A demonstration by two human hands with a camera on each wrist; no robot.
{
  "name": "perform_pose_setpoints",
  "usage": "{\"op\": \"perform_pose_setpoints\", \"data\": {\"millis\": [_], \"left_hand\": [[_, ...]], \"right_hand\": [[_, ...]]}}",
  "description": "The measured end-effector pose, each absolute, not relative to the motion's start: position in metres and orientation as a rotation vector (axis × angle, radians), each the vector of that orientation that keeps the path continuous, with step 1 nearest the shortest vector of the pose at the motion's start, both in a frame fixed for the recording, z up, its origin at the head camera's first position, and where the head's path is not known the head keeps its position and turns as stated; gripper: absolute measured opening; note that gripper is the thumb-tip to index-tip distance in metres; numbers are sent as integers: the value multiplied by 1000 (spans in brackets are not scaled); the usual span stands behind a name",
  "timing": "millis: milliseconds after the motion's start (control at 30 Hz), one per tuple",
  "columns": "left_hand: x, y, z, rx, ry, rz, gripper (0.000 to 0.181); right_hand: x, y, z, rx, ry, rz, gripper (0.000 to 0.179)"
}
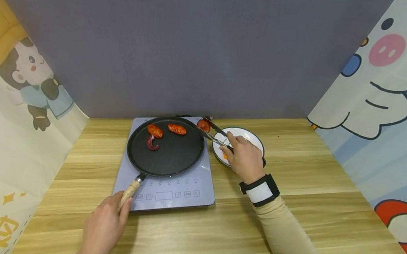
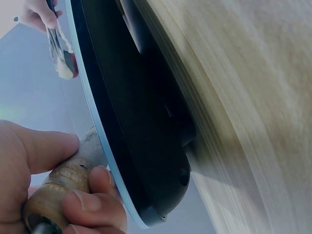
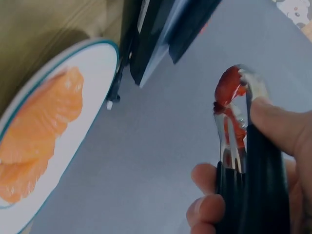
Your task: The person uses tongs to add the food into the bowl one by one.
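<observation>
My left hand [image 1: 105, 220] grips the wooden handle [image 1: 129, 192] of a round black flat pan [image 1: 173, 156]. In the pan lie two glossy red-orange pieces like chicken wings, one at the back [image 1: 177, 129] and one further left [image 1: 155, 131], with a curled purple octopus tentacle [image 1: 150, 143] just in front. My right hand [image 1: 245, 158] holds black-handled metal tongs [image 3: 265, 180]. Their tips pinch a glossy red, rounded piece of food [image 3: 228, 87], raised beside the pan's right rim. Below that hand is a white plate [image 1: 239, 131] with orange, salmon-like slices [image 3: 41, 131], partly hidden in the head view.
The pan rests on a pale flat induction cooktop [image 1: 205, 187] with printed controls along its front. Under it is a wood-grain table [image 1: 169, 233]. A grey panel [image 1: 200, 57] stands behind, and cartoon-printed curtains hang at left [image 1: 16, 150] and right [image 1: 373, 153].
</observation>
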State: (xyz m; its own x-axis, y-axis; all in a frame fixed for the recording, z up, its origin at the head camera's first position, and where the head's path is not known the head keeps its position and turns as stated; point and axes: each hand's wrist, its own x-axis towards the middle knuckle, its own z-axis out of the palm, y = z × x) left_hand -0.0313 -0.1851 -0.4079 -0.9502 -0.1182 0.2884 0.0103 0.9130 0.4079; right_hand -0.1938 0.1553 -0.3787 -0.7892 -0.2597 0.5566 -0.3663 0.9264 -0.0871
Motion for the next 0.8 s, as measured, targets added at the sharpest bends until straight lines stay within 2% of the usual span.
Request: {"op": "perform_pose_setpoints", "data": {"millis": [800], "left_hand": [[-32, -185, -408, 107, -2788, -603, 27]], "right_hand": [[-195, 125, -389, 639, -2578, 272, 45]]}}
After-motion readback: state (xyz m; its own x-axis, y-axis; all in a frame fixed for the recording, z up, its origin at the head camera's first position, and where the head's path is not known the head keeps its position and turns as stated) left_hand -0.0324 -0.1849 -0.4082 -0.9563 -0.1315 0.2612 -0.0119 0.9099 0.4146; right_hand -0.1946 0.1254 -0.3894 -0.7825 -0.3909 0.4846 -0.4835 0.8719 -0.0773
